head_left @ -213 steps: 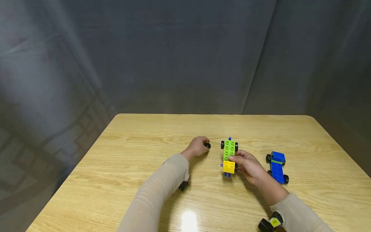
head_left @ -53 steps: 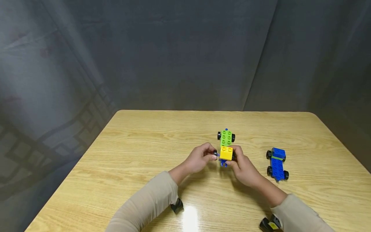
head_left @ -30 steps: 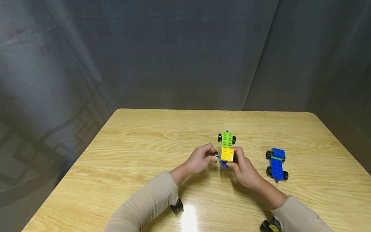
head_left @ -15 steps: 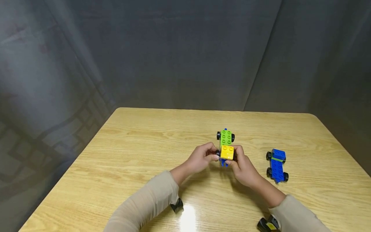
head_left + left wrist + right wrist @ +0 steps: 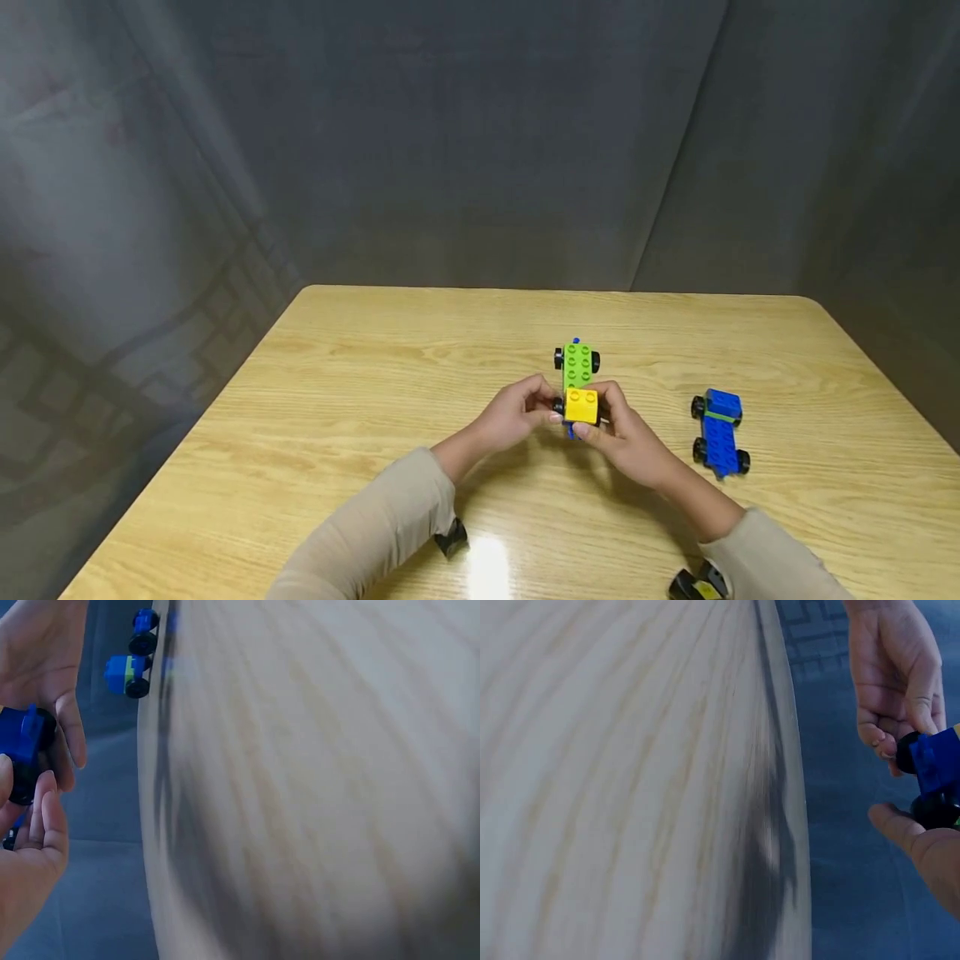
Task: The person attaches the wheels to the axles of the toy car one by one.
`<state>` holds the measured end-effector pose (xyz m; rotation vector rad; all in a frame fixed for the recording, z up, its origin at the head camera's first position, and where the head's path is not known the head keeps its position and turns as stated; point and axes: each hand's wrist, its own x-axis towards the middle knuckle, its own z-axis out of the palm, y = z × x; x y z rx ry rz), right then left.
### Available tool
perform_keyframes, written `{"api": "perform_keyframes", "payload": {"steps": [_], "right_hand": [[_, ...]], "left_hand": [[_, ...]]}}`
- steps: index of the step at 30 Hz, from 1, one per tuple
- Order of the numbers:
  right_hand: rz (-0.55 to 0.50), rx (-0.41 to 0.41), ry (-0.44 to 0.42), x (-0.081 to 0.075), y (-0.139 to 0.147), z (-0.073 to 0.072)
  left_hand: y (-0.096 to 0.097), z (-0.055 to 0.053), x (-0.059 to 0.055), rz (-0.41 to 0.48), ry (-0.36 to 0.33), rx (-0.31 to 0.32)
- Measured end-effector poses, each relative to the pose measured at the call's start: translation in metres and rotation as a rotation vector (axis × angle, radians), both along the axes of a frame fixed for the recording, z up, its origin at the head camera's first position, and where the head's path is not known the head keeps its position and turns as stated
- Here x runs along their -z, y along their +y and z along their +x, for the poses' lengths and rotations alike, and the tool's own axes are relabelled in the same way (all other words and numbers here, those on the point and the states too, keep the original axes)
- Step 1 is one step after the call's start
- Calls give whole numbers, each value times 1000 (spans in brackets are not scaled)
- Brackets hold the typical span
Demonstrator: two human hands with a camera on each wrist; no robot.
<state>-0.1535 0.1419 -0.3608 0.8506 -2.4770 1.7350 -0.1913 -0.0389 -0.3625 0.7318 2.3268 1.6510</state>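
In the head view, a toy building-block car point(image 5: 577, 365) with a green studded deck is held above the table. A yellow brick point(image 5: 582, 406) sits on its near end. My left hand point(image 5: 513, 414) pinches the near left black wheel point(image 5: 558, 406), which lies close against the car's side. My right hand point(image 5: 633, 440) grips the car's near right side, its thumb by the yellow brick; the wheel there is mostly hidden. The left wrist view shows the car's blue end point(image 5: 21, 739) between both hands. The right wrist view shows the blue end point(image 5: 936, 763) with wheels either side.
A blue toy car point(image 5: 720, 433) with black wheels stands on the wooden table point(image 5: 375, 350), right of my hands. A black device point(image 5: 452, 537) shows at the left sleeve and another point(image 5: 697, 586) at the right. Grey cloth point(image 5: 465, 150) hangs behind the table.
Earlier my left hand was at a loose black wheel on the table. It brought the wheel to the bare blue axle and slid it inward; the axle gap is now closed. The right hand kept its grip.
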Motion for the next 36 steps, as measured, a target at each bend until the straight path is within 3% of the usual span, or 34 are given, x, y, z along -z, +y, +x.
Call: {"api": "perform_keyframes", "payload": {"steps": [9,17,24,30,36], "right_hand": [[-90,97,-156,-1,2,0],[-140,156,-301,-3,2,2],[-155,87,-330,-6,5,4],[-192,15,-329,-3,7,4],[-266,-80,-303,3,12,4]], "left_hand": [[-3,-1,3,37,-38,61],[-4,-3,-3,114,-188,78],[-8,8,-24,145,-270,43],[-7,-3,-13,250,-302,5],[-3,-14,0,253,-265,-7]]}}
